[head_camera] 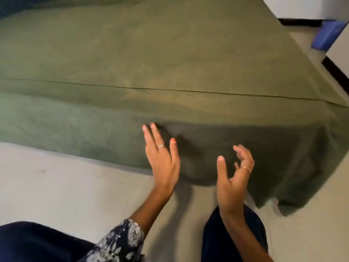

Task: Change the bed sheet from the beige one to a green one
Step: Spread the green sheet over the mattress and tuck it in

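A green sheet [151, 59] covers the whole bed and hangs over the near side down to the floor. A straight crease runs across it near the bed's edge. My left hand [162, 157] is held out with straight fingers, its fingertips at the hanging part of the sheet; whether they touch it I cannot tell. My right hand [234, 178] hovers in front of the draped sheet with loosely bent fingers, holding nothing. No beige sheet shows in view.
Pale floor [56, 186] lies in front of the bed. A blue object [328, 35] stands on the floor by the white wall at the far right, beside a dark skirting strip. My dark-clothed knees are at the bottom.
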